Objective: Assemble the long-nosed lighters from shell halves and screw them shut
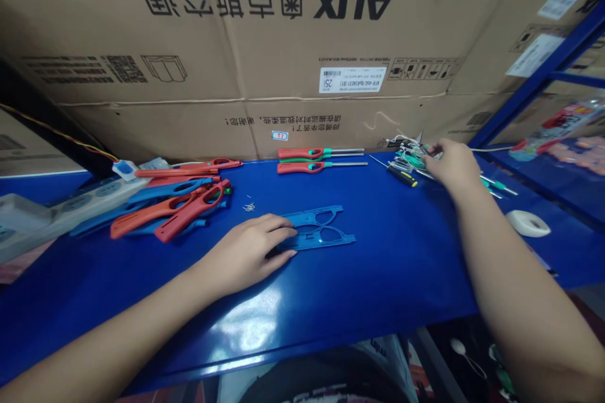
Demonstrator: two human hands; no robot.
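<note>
Two blue lighter casing halves (326,238) lie side by side on the blue table. My left hand (250,245) covers their left ends, with fingers on top and the thumb along the near edge. At the back right, my right hand (451,164) reaches into a pile of lighter inner parts (410,154) with white wires, green pieces and metal tubes. Its fingers are closed at the pile; what they pinch is hidden. Just left of that hand lies a black and yellow screwdriver (403,176).
Several red, orange and blue lighter casings (191,204) lie by a power strip (101,192) on the left. Finished-looking red lighters (302,167) sit at the back middle. Small screws (248,206) lie near my left hand. A white oval object (528,223) is at right; cardboard (265,75) stands behind.
</note>
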